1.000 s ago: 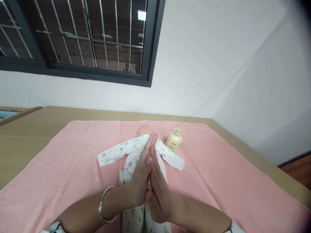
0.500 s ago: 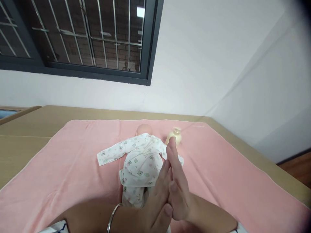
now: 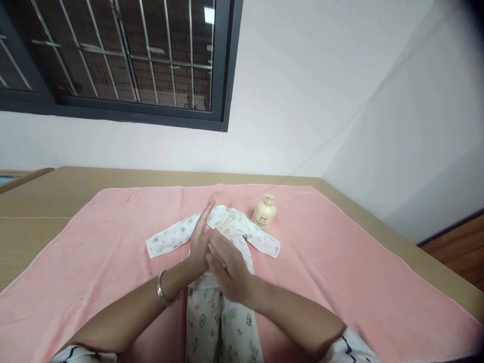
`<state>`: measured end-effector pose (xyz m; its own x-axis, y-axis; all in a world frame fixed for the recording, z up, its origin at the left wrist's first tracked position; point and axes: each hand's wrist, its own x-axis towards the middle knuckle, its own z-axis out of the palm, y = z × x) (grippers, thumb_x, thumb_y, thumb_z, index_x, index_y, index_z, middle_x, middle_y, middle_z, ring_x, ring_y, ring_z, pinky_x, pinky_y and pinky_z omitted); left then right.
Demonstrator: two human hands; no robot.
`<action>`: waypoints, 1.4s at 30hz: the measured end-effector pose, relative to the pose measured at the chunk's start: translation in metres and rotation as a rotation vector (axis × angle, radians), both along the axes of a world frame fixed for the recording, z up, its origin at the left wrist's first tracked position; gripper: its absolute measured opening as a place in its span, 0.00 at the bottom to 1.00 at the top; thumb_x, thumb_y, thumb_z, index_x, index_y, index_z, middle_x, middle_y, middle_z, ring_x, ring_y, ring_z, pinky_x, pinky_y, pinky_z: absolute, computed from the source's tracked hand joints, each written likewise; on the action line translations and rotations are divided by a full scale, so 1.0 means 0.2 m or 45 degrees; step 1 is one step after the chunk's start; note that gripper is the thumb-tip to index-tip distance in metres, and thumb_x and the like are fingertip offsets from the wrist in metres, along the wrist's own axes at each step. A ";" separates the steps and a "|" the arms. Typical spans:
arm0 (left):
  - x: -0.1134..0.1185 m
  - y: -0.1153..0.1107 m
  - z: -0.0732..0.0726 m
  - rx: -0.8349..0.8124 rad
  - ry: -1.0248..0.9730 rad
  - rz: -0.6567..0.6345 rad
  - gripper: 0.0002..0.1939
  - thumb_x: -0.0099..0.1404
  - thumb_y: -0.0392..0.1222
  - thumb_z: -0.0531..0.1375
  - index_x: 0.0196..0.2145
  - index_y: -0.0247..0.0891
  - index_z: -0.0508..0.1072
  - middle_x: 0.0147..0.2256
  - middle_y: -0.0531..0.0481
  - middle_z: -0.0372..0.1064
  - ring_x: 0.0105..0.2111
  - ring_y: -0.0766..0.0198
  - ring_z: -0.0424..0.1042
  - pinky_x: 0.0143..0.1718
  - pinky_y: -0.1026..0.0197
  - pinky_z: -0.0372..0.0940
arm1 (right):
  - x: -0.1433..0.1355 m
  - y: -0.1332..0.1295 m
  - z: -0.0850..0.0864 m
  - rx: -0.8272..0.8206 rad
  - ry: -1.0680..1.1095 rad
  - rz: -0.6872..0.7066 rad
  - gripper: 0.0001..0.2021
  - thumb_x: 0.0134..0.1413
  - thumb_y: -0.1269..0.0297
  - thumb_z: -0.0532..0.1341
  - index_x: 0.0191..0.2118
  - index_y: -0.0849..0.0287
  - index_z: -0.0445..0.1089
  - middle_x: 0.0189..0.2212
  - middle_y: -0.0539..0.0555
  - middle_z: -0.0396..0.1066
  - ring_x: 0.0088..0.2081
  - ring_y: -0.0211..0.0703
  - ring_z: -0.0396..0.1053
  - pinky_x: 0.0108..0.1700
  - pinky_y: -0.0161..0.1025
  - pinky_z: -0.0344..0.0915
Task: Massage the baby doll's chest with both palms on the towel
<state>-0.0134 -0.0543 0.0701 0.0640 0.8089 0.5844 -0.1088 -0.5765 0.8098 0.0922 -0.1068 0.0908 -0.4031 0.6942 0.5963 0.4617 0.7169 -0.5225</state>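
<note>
My left hand, with a silver bangle at its wrist, is held palm to palm with my right hand. The fingers of both are stretched out, and no object shows between them. Below and behind the hands lies a baby doll in a white printed top and matching trousers, sleeves spread to the sides. My hands cover part of its trunk. Beside the doll's head, on the right, stands a pale yellow bottle with a small dark print on its front.
A pink blanket lies under the doll and the bottle, spread over a light wooden surface. Behind rises a white wall with a dark-framed, barred window at upper left. Brown wood shows at the right edge.
My joined hands have moved leftward and swung from leaning right to crossing over the doll's chest. More of the bottle, the right sleeve and the trousers shows now.
</note>
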 end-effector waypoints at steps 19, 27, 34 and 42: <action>0.03 0.26 -0.36 -0.216 0.343 0.357 0.23 0.72 0.48 0.44 0.58 0.36 0.64 0.60 0.39 0.63 0.61 0.53 0.61 0.63 0.44 0.54 | 0.14 0.34 -0.23 -0.209 -0.687 -0.648 0.26 0.66 0.64 0.45 0.65 0.74 0.53 0.66 0.70 0.50 0.68 0.56 0.43 0.68 0.55 0.40; 0.02 0.26 -0.38 -0.125 0.335 0.374 0.24 0.73 0.50 0.43 0.59 0.37 0.63 0.60 0.40 0.62 0.61 0.54 0.59 0.64 0.45 0.53 | 0.19 0.43 -0.19 -0.246 -0.645 -0.445 0.23 0.68 0.59 0.44 0.65 0.56 0.56 0.66 0.57 0.52 0.68 0.50 0.45 0.67 0.58 0.37; 0.02 0.26 -0.39 -0.097 0.380 0.410 0.24 0.73 0.49 0.43 0.58 0.36 0.64 0.60 0.39 0.62 0.61 0.54 0.60 0.64 0.45 0.53 | 0.10 0.31 -0.25 -0.174 -0.720 -0.578 0.26 0.65 0.65 0.46 0.65 0.73 0.53 0.66 0.68 0.49 0.69 0.55 0.39 0.68 0.54 0.38; 0.02 0.25 -0.38 0.000 0.520 0.442 0.21 0.71 0.45 0.47 0.57 0.37 0.65 0.57 0.40 0.63 0.60 0.53 0.60 0.62 0.43 0.54 | 0.20 0.43 -0.22 -0.295 -0.611 -0.553 0.25 0.68 0.56 0.44 0.66 0.59 0.54 0.67 0.59 0.48 0.69 0.52 0.42 0.67 0.57 0.40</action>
<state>-0.0087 -0.0040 -0.0055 0.0150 0.8230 0.5678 0.4120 -0.5225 0.7465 0.1327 -0.0212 0.0469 -0.2420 0.9405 0.2384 0.9004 0.3092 -0.3059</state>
